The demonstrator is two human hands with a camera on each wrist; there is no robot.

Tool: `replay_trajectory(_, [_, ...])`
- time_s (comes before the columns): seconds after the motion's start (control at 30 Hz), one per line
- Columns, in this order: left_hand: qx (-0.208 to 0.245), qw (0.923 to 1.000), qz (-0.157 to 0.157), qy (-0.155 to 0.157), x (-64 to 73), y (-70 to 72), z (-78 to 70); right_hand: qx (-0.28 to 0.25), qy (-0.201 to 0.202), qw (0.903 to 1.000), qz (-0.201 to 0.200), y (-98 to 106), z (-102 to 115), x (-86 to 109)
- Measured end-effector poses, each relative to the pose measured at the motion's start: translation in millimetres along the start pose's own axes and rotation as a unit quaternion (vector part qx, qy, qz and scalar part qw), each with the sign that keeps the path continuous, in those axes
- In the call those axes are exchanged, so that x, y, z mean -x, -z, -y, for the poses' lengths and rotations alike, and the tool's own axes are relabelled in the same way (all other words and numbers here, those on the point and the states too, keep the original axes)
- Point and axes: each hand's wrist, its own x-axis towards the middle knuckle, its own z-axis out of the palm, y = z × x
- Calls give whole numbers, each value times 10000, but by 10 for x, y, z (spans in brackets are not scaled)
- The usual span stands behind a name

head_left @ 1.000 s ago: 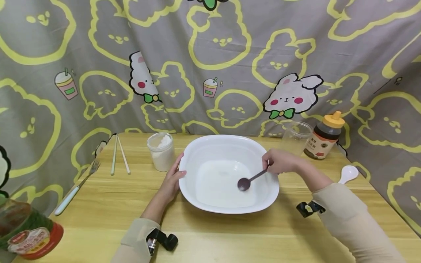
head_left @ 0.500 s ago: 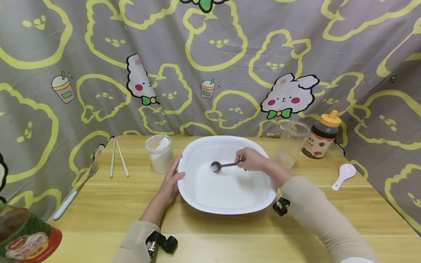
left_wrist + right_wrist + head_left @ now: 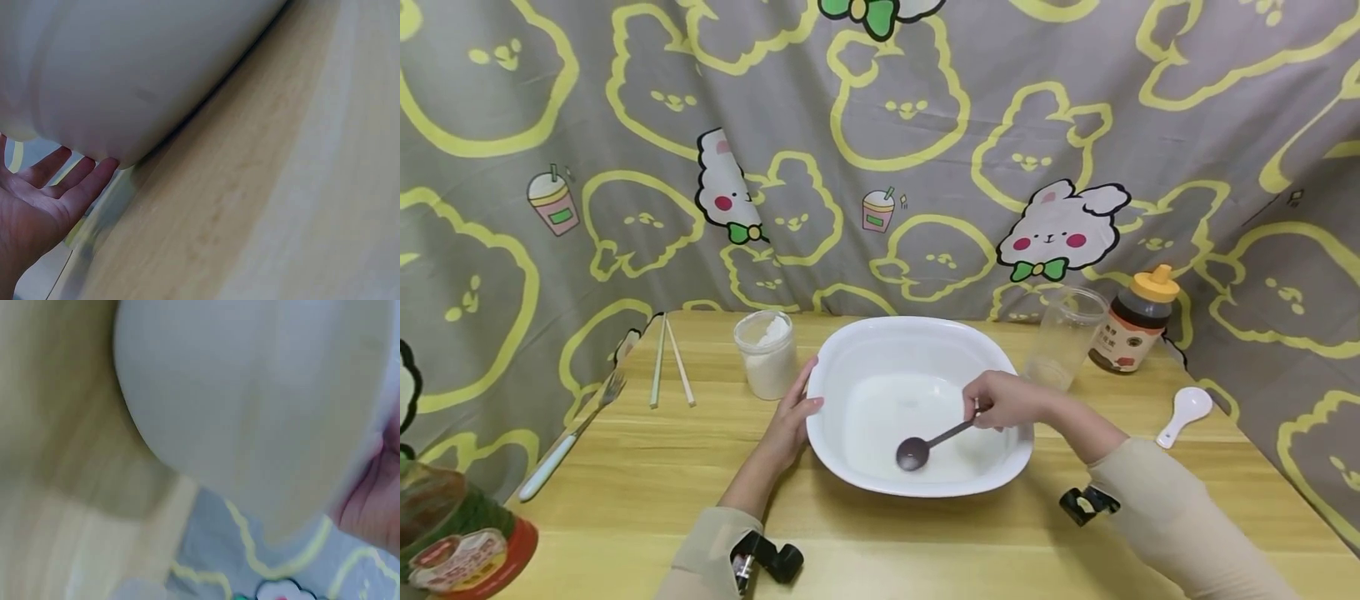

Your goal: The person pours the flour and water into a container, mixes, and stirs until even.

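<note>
A white basin (image 3: 917,327) stands on the wooden table, with a shallow whitish liquid (image 3: 880,408) in its bottom. My left hand (image 3: 790,421) holds the basin's left rim, thumb over the edge. In the left wrist view, that hand's fingertips (image 3: 107,164) touch the basin's outer wall. My right hand (image 3: 1003,400) grips the handle of a dark brown spoon (image 3: 913,454) above the basin's right half. The spoon's bowl is low in the basin, toward the near side. In the right wrist view the basin's wall hides the spoon and most of the hand.
Left of the basin are a jar of white powder (image 3: 767,367), chopsticks (image 3: 658,367), a fork (image 3: 561,450) and a red-capped jar (image 3: 471,542). To its right stand a clear cup (image 3: 1063,342), a yellow-capped syrup bottle (image 3: 1131,329) and a white spoon (image 3: 1187,412). A patterned curtain (image 3: 925,125) hangs behind.
The brown spoon swept from the basin's right side to the far left, then back toward the near side, carried by my right hand. My left hand stays on the rim.
</note>
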Motion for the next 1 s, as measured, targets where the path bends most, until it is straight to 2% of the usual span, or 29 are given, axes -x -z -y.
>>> replay_trajectory(0.1, [-21, 10000, -21, 45, 3, 5, 1, 433, -109, 9985, -324, 117, -41, 117])
replay_trajectory(0.23, [-42, 10000, -57, 23, 4, 10, 12, 767, -580, 9920, -815, 217, -124, 124])
replay_trajectory(0.33, [-28, 10000, -51, -8, 5, 4, 19, 550, -1021, 9877, -1048, 212, -178, 27])
replay_trajectory(0.4, [-37, 10000, -48, -5, 12, -2, 18, 352, -1142, 9858, -1175, 174, -194, -65])
replay_trajectory(0.5, [-98, 9999, -61, -17, 10, -12, 14, 103, -957, 9868, -1299, 75, -195, -219])
replay_trajectory(0.63, [-128, 9999, -14, -95, 8, -15, 28, -263, -530, 9919, -1125, -111, -144, -385])
replay_trajectory(0.73, [-112, 9998, 43, -159, 5, -12, 34, -417, -335, 9948, -868, -212, -69, -417])
replay_trajectory(0.87, [-131, 9998, -14, -154, 5, -6, 36, -488, -87, 9981, -365, -231, 4, -316])
replay_trajectory(1.0, [-145, 9998, -69, -76, 6, -1, 30, -356, 91, 9993, 92, -120, 0, -113])
